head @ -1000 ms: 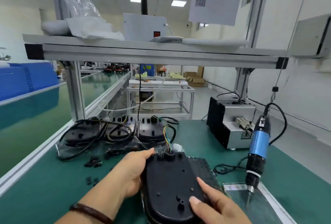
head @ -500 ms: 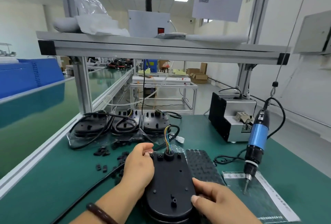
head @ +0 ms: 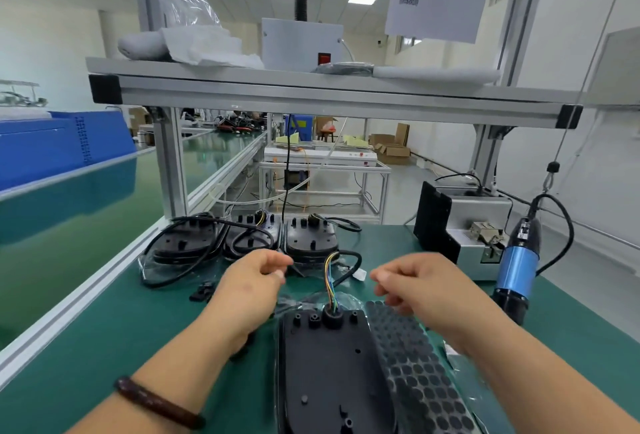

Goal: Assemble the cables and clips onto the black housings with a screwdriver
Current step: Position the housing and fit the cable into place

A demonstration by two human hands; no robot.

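The fingers [head: 273, 262] of your left hand [head: 249, 283] are loosely curled, thumb close to the forefinger. Nothing shows between them, though the blur could hide something small. The fingers [head: 381, 276] of your right hand [head: 427, 286] curl the same way and hold nothing. Both hands hover above the green table [head: 104, 336], apart from each other, with the multicoloured wires [head: 329, 276] rising between them. Those wires come out of a round grommet [head: 333, 315] at the far end of the black housing [head: 329, 374], which lies flat on the table in front of you, touched by neither hand. A sheet of round black pads [head: 415, 374] lies just beside it on your right. Three more housings [head: 311, 241] with looped black cables [head: 239, 237] sit in a row at the back. Small black clips [head: 202, 291] lie left of your left hand. The blue electric screwdriver [head: 516, 269] hangs at the far right, near the grey screw feeder [head: 474, 211]
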